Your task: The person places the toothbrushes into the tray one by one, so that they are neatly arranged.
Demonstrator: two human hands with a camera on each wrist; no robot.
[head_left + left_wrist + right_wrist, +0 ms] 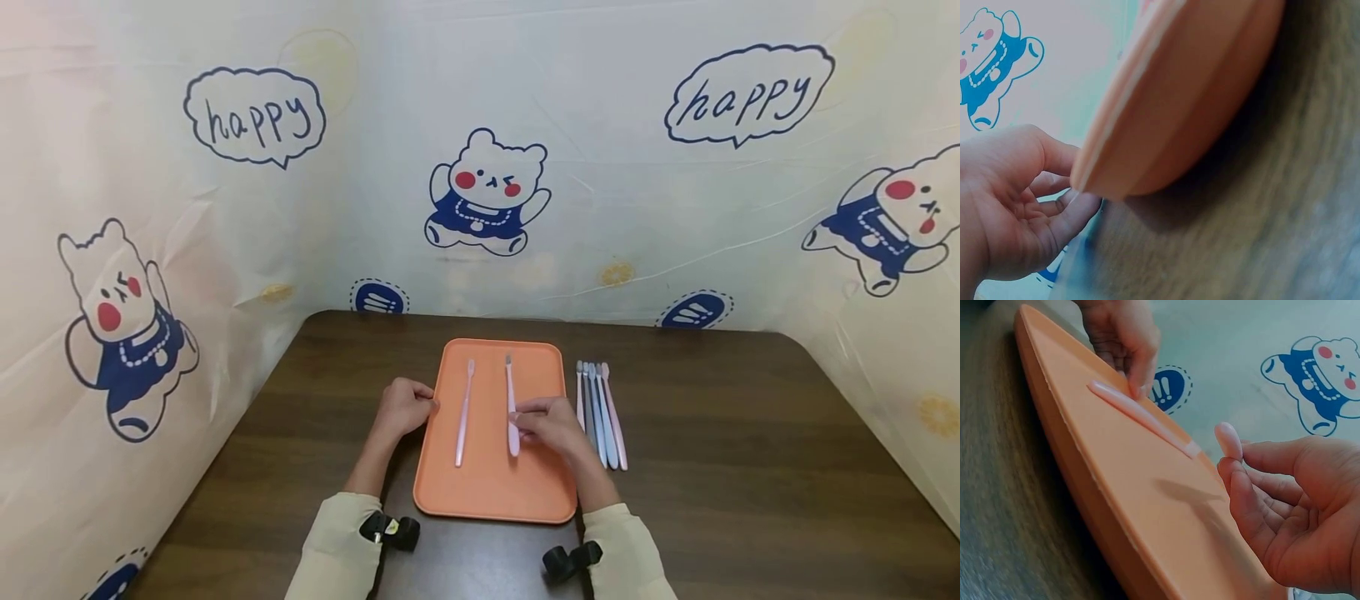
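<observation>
An orange tray point(491, 492) lies on the table, and a pale pink toothbrush point(462, 421) rests lengthwise on its left half. My left hand point(406, 407) pinches the tray's left rim between thumb and fingers; the left wrist view shows this grip point(1029, 200) close up. Over the tray's right half, my right hand point(551, 425) holds another pale pink toothbrush point(513, 437) by its handle, bristle end pointing away from me. In the right wrist view, thumb and forefinger pinch that handle point(1228, 440), raised above the tray, which carries a shadow.
Several toothbrushes point(606, 425) in white, grey, blue and pink lie side by side just right of the tray, partly behind my right hand. The dark wooden table point(720, 467) extends to both sides. A printed cloth point(600, 208) hangs behind and beside it.
</observation>
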